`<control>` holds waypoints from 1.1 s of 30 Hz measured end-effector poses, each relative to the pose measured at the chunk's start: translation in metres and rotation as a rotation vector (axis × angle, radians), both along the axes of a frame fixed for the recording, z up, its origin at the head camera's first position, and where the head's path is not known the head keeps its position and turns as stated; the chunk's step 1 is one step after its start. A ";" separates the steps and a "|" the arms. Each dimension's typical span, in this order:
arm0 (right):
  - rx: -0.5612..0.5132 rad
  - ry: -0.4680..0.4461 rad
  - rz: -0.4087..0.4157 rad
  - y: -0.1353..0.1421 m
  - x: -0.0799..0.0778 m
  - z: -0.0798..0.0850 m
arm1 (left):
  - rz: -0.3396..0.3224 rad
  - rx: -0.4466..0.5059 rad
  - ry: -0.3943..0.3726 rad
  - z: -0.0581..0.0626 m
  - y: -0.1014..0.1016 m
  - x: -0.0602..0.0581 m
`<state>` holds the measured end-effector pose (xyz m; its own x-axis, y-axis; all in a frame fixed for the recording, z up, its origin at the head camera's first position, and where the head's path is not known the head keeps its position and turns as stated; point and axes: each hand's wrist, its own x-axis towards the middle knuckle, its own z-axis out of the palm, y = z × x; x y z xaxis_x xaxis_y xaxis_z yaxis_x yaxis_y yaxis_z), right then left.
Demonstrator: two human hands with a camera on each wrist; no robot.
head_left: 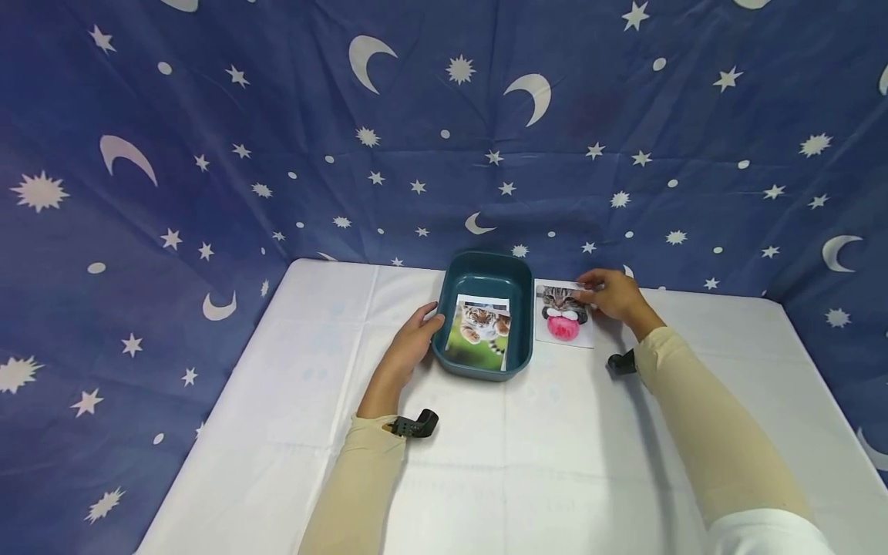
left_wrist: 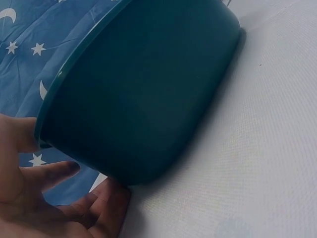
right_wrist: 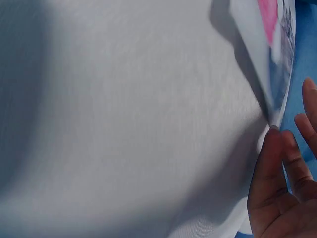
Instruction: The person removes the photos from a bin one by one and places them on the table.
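A dark teal plastic basin (head_left: 486,375) stands near the back edge of the table. My left hand (head_left: 414,339) grips its left side, thumb at the rim; in the left wrist view, fingers of that hand (left_wrist: 74,198) reach under the basin's (left_wrist: 138,99) lower edge. Inside the basin lies a tiger-cub picture card (head_left: 479,339), over another card that shows only at its edges. To the right of the basin, my right hand (head_left: 613,297) pinches the edge of a cat picture card (head_left: 563,316) with a pink shape on it. The right wrist view shows this card (right_wrist: 277,64) raised at an angle, thumb and finger at its corner.
A white cloth covers the table (head_left: 527,462). Behind and to the left hangs a blue curtain (head_left: 430,116) with white moons and stars, close to the table's back edge. Black wrist cameras (head_left: 416,424) stick out from both sleeves.
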<state>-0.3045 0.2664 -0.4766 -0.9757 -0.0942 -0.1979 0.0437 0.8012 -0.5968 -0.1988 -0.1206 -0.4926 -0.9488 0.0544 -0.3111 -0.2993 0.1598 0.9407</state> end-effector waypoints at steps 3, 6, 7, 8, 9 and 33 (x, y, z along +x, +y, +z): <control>0.017 0.022 0.001 0.004 0.002 0.001 | 0.000 -0.002 0.001 -0.001 0.001 0.000; -0.022 0.028 0.007 0.001 0.002 0.006 | 0.002 -0.007 0.003 0.000 0.000 0.000; -0.053 0.022 0.011 -0.002 0.003 0.009 | 0.002 -0.006 0.002 0.001 0.000 0.000; -0.087 0.015 0.019 -0.007 0.003 0.013 | 0.001 -0.005 0.000 0.001 -0.001 0.001; -0.120 0.007 0.031 -0.012 0.004 0.017 | 0.003 -0.001 -0.002 0.002 -0.001 0.001; -0.234 -0.270 0.360 -0.151 -0.002 0.071 | 0.005 -0.003 -0.027 0.006 0.001 -0.004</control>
